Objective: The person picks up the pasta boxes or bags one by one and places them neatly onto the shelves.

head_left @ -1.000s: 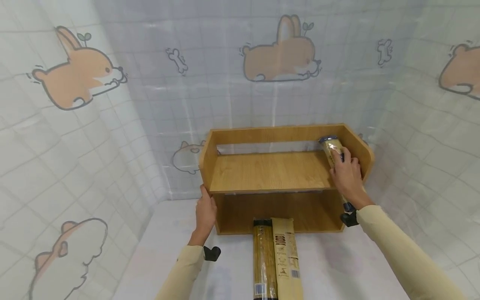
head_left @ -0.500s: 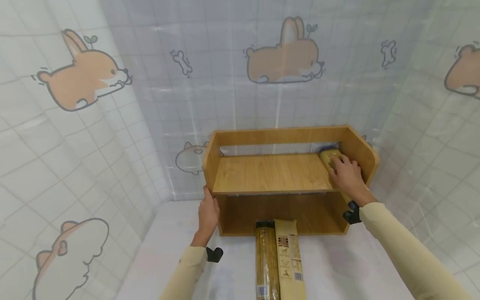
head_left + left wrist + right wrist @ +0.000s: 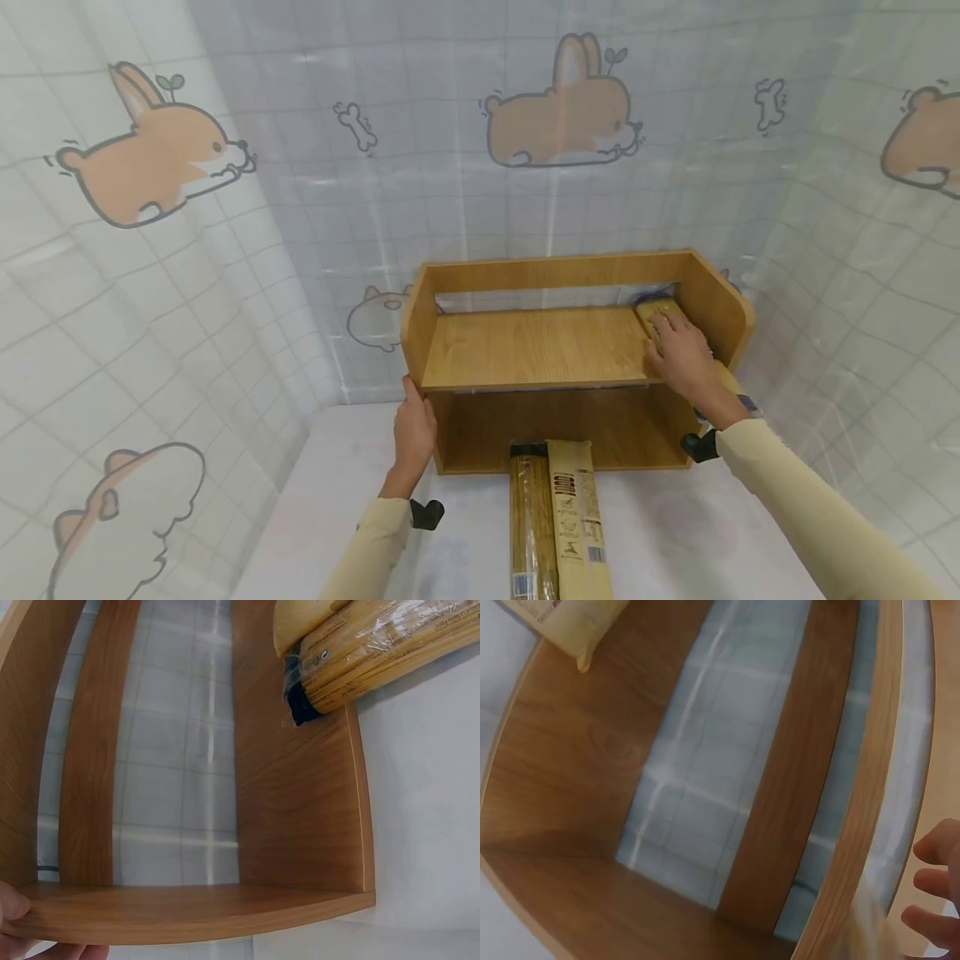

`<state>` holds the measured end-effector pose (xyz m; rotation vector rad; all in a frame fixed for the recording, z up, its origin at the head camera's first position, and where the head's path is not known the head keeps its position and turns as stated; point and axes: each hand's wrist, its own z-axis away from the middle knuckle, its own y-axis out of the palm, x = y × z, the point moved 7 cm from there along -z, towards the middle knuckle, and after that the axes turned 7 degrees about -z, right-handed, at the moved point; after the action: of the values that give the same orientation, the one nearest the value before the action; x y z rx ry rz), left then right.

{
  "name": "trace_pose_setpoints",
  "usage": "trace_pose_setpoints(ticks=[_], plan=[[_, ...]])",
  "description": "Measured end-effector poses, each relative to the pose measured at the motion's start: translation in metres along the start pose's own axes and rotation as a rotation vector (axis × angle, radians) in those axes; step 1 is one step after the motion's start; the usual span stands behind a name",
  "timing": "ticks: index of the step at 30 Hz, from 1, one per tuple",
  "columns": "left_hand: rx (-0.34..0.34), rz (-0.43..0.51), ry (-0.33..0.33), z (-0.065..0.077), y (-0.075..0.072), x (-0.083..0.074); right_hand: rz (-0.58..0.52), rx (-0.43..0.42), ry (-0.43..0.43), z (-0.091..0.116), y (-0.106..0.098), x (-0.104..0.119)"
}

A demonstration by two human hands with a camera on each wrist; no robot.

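A two-tier wooden shelf (image 3: 540, 342) stands against the back wall. My left hand (image 3: 414, 429) grips its left side panel, thumb on one face and fingers on the other, as the left wrist view shows. On the upper tier, at the right end, lies a long yellow packet with blue ends (image 3: 651, 310), its near end sticking out past the front edge. My right hand (image 3: 684, 354) rests over its middle and hides part of it. In the right wrist view the right fingers (image 3: 934, 883) are loosely bent and spread, with nothing visible between them.
Two long packs lie side by side on the white table, their far ends at the lower tier: a clear-wrapped spaghetti pack (image 3: 532, 525) and a beige printed packet (image 3: 577, 525). Wall sheets with cartoon dogs (image 3: 562, 108) enclose the back and both sides.
The yellow packet has gone down flatter at the upper tier's right end. My right hand has loosened and shifted slightly left over it. My left hand stays on the shelf's side.
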<state>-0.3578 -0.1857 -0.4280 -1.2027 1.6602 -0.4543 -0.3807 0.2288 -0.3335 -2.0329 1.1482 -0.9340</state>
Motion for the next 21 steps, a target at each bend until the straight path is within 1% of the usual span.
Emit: trace_pose_setpoints(ticks=[3,6,9,12,16,19,21], plan=[[-0.011,0.006,0.008,0.001,-0.001,0.000,-0.006,0.012,0.002,0.004,0.005,0.012],[-0.007,0.007,0.016,0.002,-0.001,-0.001,-0.039,0.020,0.003,0.007,0.012,0.025],[-0.002,-0.004,0.012,0.002,0.000,0.001,-0.094,0.027,-0.056,0.012,0.021,0.041],[0.000,-0.009,0.009,0.002,0.001,0.002,-0.147,0.021,-0.171,0.018,0.029,0.058],[-0.004,0.005,0.021,0.001,0.002,0.002,-0.187,0.008,-0.350,0.029,0.035,0.079],[-0.009,0.013,0.027,-0.001,0.003,0.002,-0.213,0.037,-0.478,0.039,0.040,0.092],[-0.012,0.013,0.029,-0.001,0.003,0.001,-0.227,0.052,-0.548,0.048,0.045,0.099]])
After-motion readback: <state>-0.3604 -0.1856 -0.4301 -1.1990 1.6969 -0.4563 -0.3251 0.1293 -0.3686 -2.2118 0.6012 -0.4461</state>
